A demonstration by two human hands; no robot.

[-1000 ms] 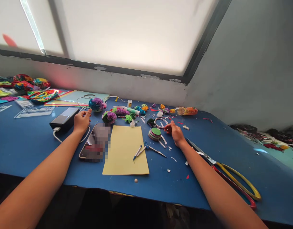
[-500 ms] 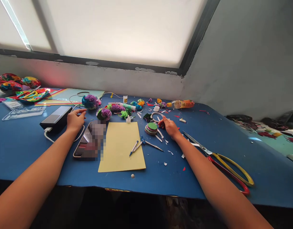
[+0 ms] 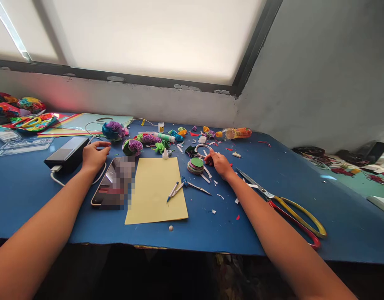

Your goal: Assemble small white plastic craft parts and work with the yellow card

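White, a thin ring (image 3: 204, 145) on the blue bench (image 3: 226, 233) is partly hidden by the right hand's (image 3: 219, 163) curled fingers, brought nearer than before; grip cannot be told. Left hand (image 3: 95, 157) is held loosely unclenched beside a boxy black device (image 3: 66, 154).

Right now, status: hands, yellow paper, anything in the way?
Left hand beside power bank; right hand by white ring, contact unclear; compass straddling yellow paper's right edge.
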